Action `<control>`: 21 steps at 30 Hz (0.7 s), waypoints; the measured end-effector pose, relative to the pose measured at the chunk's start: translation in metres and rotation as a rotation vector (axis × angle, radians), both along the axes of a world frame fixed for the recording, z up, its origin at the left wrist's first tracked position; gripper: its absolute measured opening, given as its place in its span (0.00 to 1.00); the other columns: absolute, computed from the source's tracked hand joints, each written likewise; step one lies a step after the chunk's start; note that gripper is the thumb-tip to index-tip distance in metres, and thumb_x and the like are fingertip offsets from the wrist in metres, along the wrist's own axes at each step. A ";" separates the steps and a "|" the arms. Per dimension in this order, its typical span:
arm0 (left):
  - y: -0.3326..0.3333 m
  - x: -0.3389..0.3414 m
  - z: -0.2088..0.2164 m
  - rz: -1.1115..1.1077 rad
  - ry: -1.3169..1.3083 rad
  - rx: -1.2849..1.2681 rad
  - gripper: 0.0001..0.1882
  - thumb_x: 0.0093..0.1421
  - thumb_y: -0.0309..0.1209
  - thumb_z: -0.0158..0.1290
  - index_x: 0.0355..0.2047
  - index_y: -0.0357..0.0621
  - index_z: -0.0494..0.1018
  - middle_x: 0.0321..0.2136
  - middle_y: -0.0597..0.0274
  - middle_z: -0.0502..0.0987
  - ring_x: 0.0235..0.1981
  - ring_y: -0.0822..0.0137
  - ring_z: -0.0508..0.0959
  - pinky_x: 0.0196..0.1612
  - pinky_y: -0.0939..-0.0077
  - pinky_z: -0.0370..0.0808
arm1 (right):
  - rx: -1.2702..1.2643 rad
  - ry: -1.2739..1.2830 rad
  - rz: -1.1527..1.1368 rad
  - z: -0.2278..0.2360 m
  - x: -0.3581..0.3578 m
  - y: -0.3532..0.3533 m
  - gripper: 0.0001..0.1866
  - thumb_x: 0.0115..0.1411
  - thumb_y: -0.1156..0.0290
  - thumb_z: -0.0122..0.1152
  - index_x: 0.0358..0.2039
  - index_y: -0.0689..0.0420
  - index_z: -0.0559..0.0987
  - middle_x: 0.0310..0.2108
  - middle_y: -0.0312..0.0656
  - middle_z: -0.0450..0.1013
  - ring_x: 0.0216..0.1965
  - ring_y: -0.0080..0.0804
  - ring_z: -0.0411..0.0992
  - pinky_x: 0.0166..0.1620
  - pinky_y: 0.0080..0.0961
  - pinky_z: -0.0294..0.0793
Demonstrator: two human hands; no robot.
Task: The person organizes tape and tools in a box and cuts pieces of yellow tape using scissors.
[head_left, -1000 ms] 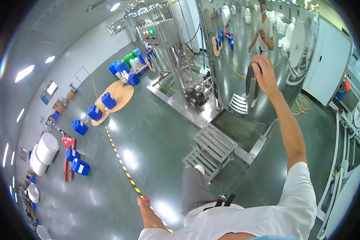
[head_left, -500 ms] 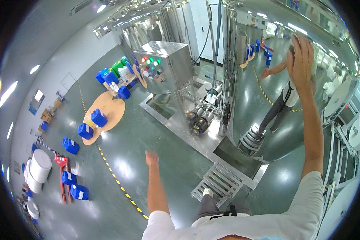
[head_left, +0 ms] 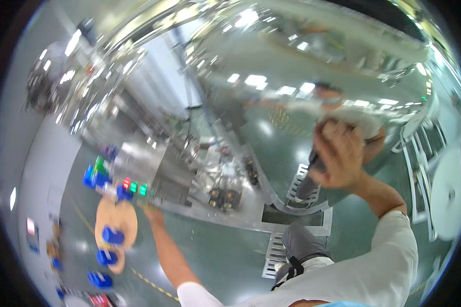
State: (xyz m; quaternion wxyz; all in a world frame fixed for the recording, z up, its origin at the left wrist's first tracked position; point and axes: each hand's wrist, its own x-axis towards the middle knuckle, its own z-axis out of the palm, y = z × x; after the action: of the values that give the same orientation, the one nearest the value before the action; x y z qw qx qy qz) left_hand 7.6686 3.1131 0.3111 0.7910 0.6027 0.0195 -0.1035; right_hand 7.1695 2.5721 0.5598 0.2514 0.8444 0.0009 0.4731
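My right hand (head_left: 340,156) is raised in front of a large shiny steel tank (head_left: 271,89), fingers apart and blurred, with no held thing visible. It looks close to the curved wall, where its reflection shows; contact is hard to tell. My left hand (head_left: 151,212) is stretched out low at the left, next to a steel control cabinet (head_left: 174,179) with red and green lights. Motion smears its fingers, and whether it touches the cabinet is unclear. One grey-trousered leg (head_left: 302,240) is bent forward near a slatted metal step (head_left: 275,253).
Dark pumps and pipework (head_left: 225,198) sit between cabinet and tank on a steel-edged base (head_left: 327,217). Blue jerrycans (head_left: 112,235) stand on tan round sheets (head_left: 130,217) at the left. White machine framing (head_left: 420,179) lines the right. Yellow-black tape (head_left: 153,289) crosses the floor.
The view has swung and moved closer to the tank. My right hand is lower, its arm more bent; my left arm now reaches beside the cabinet. A leg has come forward and up.
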 end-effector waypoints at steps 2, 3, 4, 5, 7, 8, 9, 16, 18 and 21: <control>0.046 0.017 0.067 0.022 0.039 -0.001 0.69 0.62 0.86 0.33 0.84 0.42 0.38 0.85 0.50 0.37 0.85 0.53 0.38 0.82 0.47 0.31 | 0.082 -0.062 0.232 0.024 -0.007 0.003 0.25 0.69 0.44 0.58 0.51 0.50 0.88 0.61 0.42 0.79 0.60 0.46 0.76 0.59 0.59 0.71; 0.019 0.013 0.048 0.054 0.089 0.058 0.69 0.61 0.87 0.33 0.83 0.41 0.41 0.84 0.50 0.42 0.84 0.52 0.41 0.82 0.46 0.32 | 0.078 -0.053 0.313 0.018 -0.010 -0.005 0.22 0.68 0.48 0.59 0.50 0.48 0.89 0.59 0.39 0.80 0.60 0.43 0.76 0.61 0.56 0.70; 0.015 0.002 0.041 0.100 0.125 0.026 0.68 0.62 0.86 0.33 0.84 0.43 0.43 0.84 0.51 0.45 0.84 0.52 0.44 0.81 0.45 0.33 | 0.089 -0.036 0.382 0.006 -0.011 -0.006 0.20 0.67 0.51 0.59 0.48 0.48 0.89 0.59 0.36 0.81 0.60 0.41 0.76 0.63 0.53 0.69; -0.010 -0.002 0.040 0.099 0.180 0.057 0.67 0.62 0.86 0.34 0.84 0.46 0.44 0.84 0.52 0.45 0.84 0.53 0.44 0.81 0.44 0.33 | 0.089 -0.015 0.426 0.003 -0.019 -0.010 0.18 0.66 0.54 0.59 0.47 0.47 0.90 0.58 0.34 0.82 0.61 0.38 0.76 0.65 0.50 0.68; -0.020 -0.005 0.067 0.114 0.203 0.025 0.67 0.60 0.87 0.36 0.84 0.48 0.45 0.84 0.54 0.45 0.84 0.54 0.43 0.81 0.44 0.33 | 0.105 -0.024 0.455 0.010 -0.021 -0.017 0.16 0.64 0.57 0.60 0.45 0.46 0.91 0.58 0.31 0.83 0.62 0.34 0.76 0.71 0.46 0.65; -0.022 -0.006 0.080 0.161 0.232 0.027 0.68 0.59 0.87 0.37 0.84 0.49 0.45 0.84 0.55 0.46 0.84 0.54 0.44 0.81 0.44 0.34 | 0.110 -0.047 0.467 0.015 -0.016 -0.017 0.15 0.64 0.57 0.60 0.45 0.46 0.91 0.58 0.31 0.83 0.62 0.33 0.75 0.73 0.44 0.63; -0.028 -0.009 0.085 0.201 0.264 0.029 0.68 0.58 0.88 0.38 0.84 0.51 0.45 0.84 0.56 0.47 0.84 0.55 0.45 0.80 0.44 0.35 | 0.114 -0.067 0.471 0.012 -0.019 -0.014 0.15 0.64 0.58 0.61 0.44 0.45 0.91 0.58 0.30 0.84 0.62 0.32 0.75 0.76 0.42 0.61; -0.047 -0.007 0.107 0.222 0.357 -0.038 0.55 0.58 0.84 0.47 0.68 0.54 0.67 0.72 0.60 0.69 0.73 0.55 0.64 0.71 0.45 0.59 | 0.156 -0.050 0.505 0.009 -0.022 -0.017 0.16 0.71 0.56 0.54 0.44 0.43 0.90 0.58 0.28 0.84 0.61 0.27 0.76 0.77 0.39 0.61; -0.048 -0.006 0.103 0.219 0.381 -0.109 0.53 0.59 0.83 0.48 0.67 0.54 0.68 0.72 0.61 0.69 0.73 0.55 0.64 0.71 0.46 0.59 | 0.159 -0.064 0.509 0.002 -0.022 -0.016 0.18 0.73 0.55 0.51 0.44 0.43 0.89 0.58 0.28 0.84 0.60 0.26 0.76 0.76 0.37 0.63; -0.044 0.001 0.098 0.250 0.403 -0.139 0.52 0.62 0.80 0.49 0.71 0.54 0.66 0.72 0.62 0.68 0.74 0.56 0.64 0.74 0.47 0.57 | 0.109 -0.045 0.512 -0.009 -0.022 -0.015 0.17 0.73 0.56 0.52 0.44 0.44 0.89 0.57 0.28 0.84 0.59 0.25 0.76 0.75 0.36 0.64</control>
State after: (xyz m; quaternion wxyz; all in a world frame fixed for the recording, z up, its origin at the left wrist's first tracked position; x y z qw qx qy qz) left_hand 7.6697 3.0687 0.4089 0.8173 0.5071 0.2439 -0.1241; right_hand 7.1473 2.5568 0.5507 0.0775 0.8183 0.1833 0.5393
